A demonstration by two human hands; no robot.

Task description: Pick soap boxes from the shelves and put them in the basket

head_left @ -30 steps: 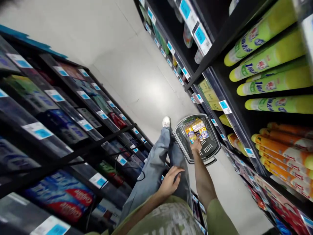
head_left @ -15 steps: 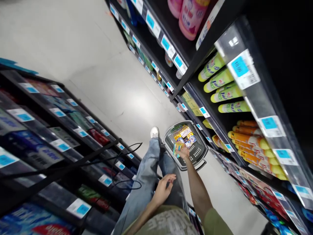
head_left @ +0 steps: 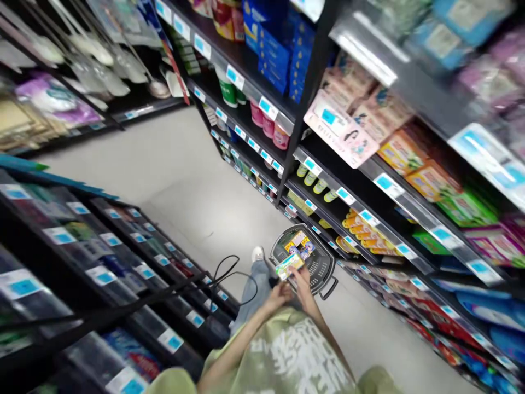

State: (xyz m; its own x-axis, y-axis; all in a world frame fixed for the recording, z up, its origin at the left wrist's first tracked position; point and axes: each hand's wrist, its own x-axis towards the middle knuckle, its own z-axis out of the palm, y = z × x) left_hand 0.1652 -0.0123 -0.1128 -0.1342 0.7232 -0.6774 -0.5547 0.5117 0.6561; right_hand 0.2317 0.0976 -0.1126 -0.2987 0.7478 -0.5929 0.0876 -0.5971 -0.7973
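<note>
The yellow-green box (head_left: 287, 267) is pinched in my right hand (head_left: 301, 278), held up at the basket's (head_left: 319, 269) near side; other packs (head_left: 306, 251) lie inside. I can't tell my left hand's (head_left: 281, 293) grip.

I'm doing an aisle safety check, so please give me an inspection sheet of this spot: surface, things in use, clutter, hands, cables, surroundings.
Surface: pale floor, with a small dark mark.
Things in use: box, yellow, green and white, held over the near side of the basket, which appears to stand on the floor.
Clutter: several packs grouped inside the basket.
Hands: right hand grips the box; left hand is close by, contact unclear.
Cables: thin black cable, looped between the left shelf and the person's leg.
Surroundings: stocked shelves with price tags on both sides.
</note>
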